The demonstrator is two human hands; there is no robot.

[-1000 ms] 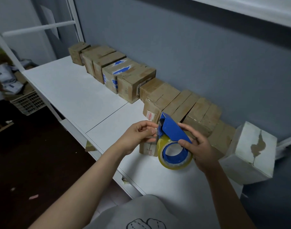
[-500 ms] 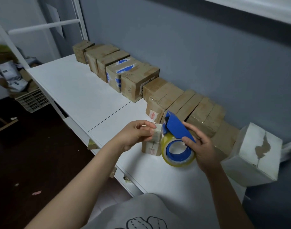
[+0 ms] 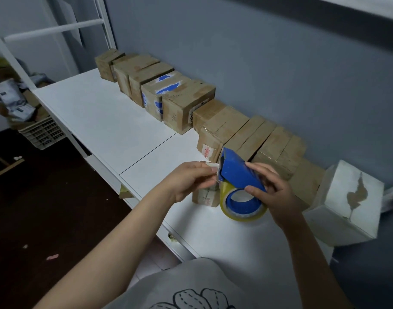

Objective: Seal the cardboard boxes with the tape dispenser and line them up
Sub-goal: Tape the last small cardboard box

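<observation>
Left hand [image 3: 186,182] edged closer to tape dispenser [image 3: 237,173] mouth above small box [image 3: 205,197].

Both bare forearms reach forward from the lower edge of the view and draw together. The left hand [image 3: 187,181] has its fingers curled, gripping the top of a small box [image 3: 205,196]. The right hand [image 3: 280,197] wraps the tape dispenser [image 3: 237,175], thumb on its near side, fingers over its far side.
</observation>
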